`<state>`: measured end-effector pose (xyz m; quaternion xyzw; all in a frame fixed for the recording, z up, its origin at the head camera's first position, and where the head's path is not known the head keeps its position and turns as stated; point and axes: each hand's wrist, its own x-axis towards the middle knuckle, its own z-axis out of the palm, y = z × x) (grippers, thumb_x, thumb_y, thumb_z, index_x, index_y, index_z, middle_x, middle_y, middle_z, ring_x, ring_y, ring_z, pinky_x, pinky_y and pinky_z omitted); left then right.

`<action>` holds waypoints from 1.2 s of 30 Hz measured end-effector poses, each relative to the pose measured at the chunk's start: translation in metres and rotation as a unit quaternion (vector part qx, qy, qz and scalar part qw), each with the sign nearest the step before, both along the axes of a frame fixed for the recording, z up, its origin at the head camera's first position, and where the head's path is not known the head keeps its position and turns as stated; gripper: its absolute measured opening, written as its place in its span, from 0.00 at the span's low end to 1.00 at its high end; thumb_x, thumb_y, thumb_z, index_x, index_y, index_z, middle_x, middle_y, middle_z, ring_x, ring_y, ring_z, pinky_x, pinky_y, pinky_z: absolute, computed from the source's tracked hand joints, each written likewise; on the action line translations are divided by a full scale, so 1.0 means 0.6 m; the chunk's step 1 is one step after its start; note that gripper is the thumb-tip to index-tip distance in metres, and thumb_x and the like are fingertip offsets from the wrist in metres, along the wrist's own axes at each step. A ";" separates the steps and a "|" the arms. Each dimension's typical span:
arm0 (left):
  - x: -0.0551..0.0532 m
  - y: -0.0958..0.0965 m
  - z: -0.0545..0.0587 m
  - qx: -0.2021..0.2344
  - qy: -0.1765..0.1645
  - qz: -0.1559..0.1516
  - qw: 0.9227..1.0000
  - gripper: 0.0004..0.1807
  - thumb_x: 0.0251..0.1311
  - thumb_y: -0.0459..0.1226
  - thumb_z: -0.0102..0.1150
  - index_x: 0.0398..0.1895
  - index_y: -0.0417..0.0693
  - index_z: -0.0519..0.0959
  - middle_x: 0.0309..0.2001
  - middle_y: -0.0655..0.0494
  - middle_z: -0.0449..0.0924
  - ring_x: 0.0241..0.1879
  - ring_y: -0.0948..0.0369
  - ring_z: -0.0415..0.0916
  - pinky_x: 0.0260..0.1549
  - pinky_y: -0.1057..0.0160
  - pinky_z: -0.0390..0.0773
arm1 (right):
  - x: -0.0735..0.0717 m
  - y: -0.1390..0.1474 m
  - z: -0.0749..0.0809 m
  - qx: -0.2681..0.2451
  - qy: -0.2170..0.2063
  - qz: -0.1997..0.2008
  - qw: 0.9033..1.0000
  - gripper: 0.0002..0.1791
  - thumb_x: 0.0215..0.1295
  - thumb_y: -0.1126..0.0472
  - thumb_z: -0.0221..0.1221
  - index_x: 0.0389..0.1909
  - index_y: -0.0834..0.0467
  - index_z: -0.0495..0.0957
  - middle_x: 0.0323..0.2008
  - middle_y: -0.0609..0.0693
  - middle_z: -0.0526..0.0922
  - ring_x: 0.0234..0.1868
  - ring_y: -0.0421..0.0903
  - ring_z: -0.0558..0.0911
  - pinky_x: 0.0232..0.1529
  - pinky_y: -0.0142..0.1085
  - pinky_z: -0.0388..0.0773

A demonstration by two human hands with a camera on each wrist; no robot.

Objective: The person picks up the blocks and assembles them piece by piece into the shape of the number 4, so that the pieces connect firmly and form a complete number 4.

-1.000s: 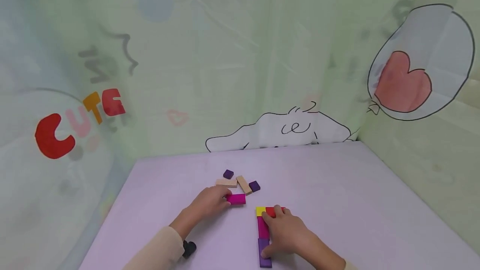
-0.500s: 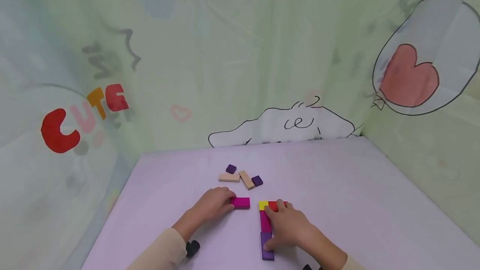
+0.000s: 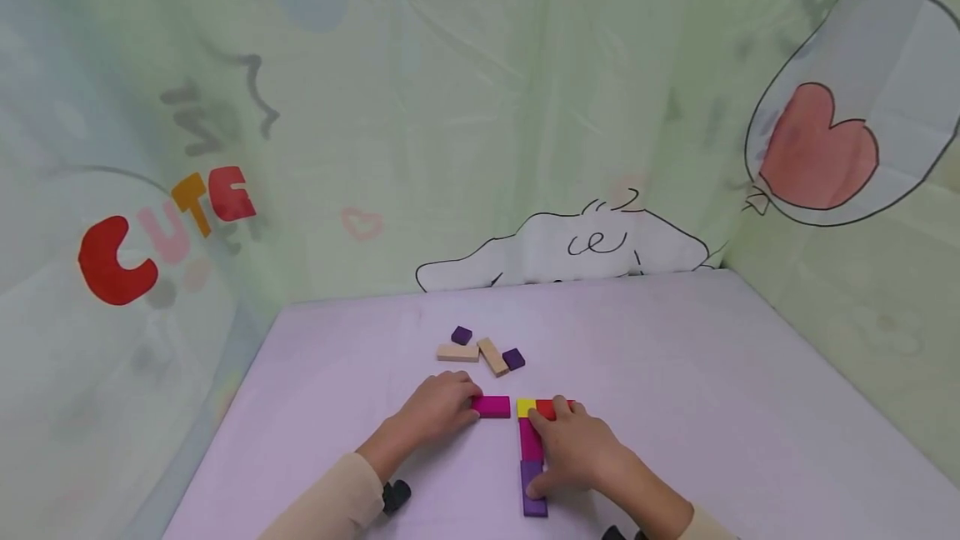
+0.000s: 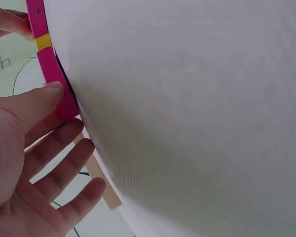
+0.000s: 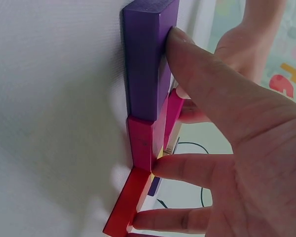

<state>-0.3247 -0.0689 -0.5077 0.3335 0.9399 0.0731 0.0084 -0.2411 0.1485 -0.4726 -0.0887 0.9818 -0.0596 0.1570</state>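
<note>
My left hand [image 3: 438, 408] pinches a magenta wooden block [image 3: 495, 407] between thumb and fingers, low on the table. A narrow gap parts its right end from a yellow block [image 3: 526, 408] in the head view. The yellow block forms the corner of an L. A red block [image 3: 545, 410] runs right from it; a second magenta block [image 3: 530, 442] and a purple block [image 3: 533, 483] run toward me. Over this L lies my right hand [image 3: 577, 452], thumb on the purple block [image 5: 145, 64] and straight fingers touching near the yellow corner and the red block [image 5: 128, 202].
Beyond my left hand lie two plain wooden blocks, one crosswise [image 3: 457, 353] and one slanted [image 3: 492, 357]. Near them are two small dark purple blocks, one farther back [image 3: 461, 335] and one to the right [image 3: 513, 358]. A printed curtain [image 3: 465, 123] hangs behind the table.
My left hand has slid the magenta block rightward and slightly nearer, closing most of the gap to the yellow block. The right hand stays on the L of blocks.
</note>
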 end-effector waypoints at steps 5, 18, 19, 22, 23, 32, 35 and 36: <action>0.002 -0.001 0.003 0.002 0.003 -0.004 1.000 0.15 0.64 0.44 0.70 0.52 0.52 0.88 0.44 0.61 0.84 0.43 0.62 0.79 0.46 0.62 0.81 | -0.001 -0.004 0.002 0.003 0.000 0.002 1.000 0.54 0.36 0.33 0.80 0.67 0.54 0.78 0.57 0.63 0.76 0.60 0.66 0.75 0.49 0.62 0.83; 0.001 0.011 0.002 -0.003 0.000 -0.013 1.000 0.17 0.63 0.45 0.71 0.54 0.54 0.87 0.47 0.60 0.85 0.45 0.62 0.79 0.47 0.63 0.81 | -0.001 0.000 -0.002 0.007 0.010 0.008 1.000 0.56 0.36 0.31 0.79 0.67 0.55 0.77 0.58 0.64 0.76 0.60 0.66 0.76 0.50 0.61 0.83; 0.002 0.012 0.002 -0.004 -0.002 -0.011 1.000 0.17 0.64 0.45 0.71 0.55 0.54 0.87 0.47 0.60 0.85 0.45 0.62 0.79 0.47 0.63 0.81 | -0.001 0.000 -0.002 0.006 0.010 0.008 1.000 0.56 0.36 0.31 0.79 0.67 0.55 0.77 0.58 0.64 0.76 0.60 0.66 0.75 0.50 0.61 0.83; 0.001 0.012 0.001 -0.006 -0.007 -0.004 1.000 0.18 0.64 0.46 0.71 0.56 0.54 0.87 0.49 0.61 0.85 0.46 0.63 0.79 0.48 0.63 0.81 | -0.001 -0.001 0.000 0.005 0.011 0.008 1.000 0.56 0.36 0.32 0.79 0.67 0.55 0.77 0.58 0.64 0.76 0.60 0.66 0.75 0.49 0.61 0.83; 0.000 0.013 0.002 -0.006 -0.009 -0.002 1.000 0.18 0.64 0.46 0.71 0.56 0.54 0.87 0.49 0.61 0.85 0.46 0.63 0.79 0.48 0.63 0.81 | -0.002 -0.001 0.001 0.004 0.012 0.008 1.000 0.56 0.36 0.32 0.79 0.67 0.55 0.77 0.58 0.64 0.76 0.60 0.67 0.75 0.49 0.61 0.83; 0.002 0.016 0.006 -0.004 -0.017 -0.002 1.000 0.18 0.64 0.45 0.71 0.55 0.54 0.87 0.48 0.60 0.85 0.45 0.62 0.78 0.47 0.64 0.81 | 0.000 -0.002 0.006 0.007 0.010 0.005 1.000 0.55 0.36 0.32 0.80 0.67 0.55 0.78 0.57 0.64 0.76 0.60 0.66 0.76 0.49 0.61 0.84; 0.003 0.017 0.006 -0.003 -0.017 -0.004 1.000 0.17 0.63 0.44 0.72 0.54 0.53 0.87 0.46 0.60 0.85 0.43 0.63 0.78 0.45 0.65 0.80 | 0.001 -0.002 0.006 0.006 0.009 0.006 1.000 0.55 0.36 0.32 0.80 0.67 0.56 0.78 0.56 0.64 0.76 0.59 0.66 0.76 0.49 0.60 0.84; 0.003 0.017 0.005 -0.004 -0.017 -0.004 1.000 0.17 0.63 0.44 0.72 0.54 0.54 0.88 0.46 0.60 0.85 0.43 0.64 0.78 0.45 0.65 0.80 | 0.001 -0.002 0.006 0.005 0.010 0.006 1.000 0.55 0.36 0.31 0.80 0.67 0.56 0.78 0.56 0.64 0.76 0.59 0.66 0.76 0.49 0.60 0.84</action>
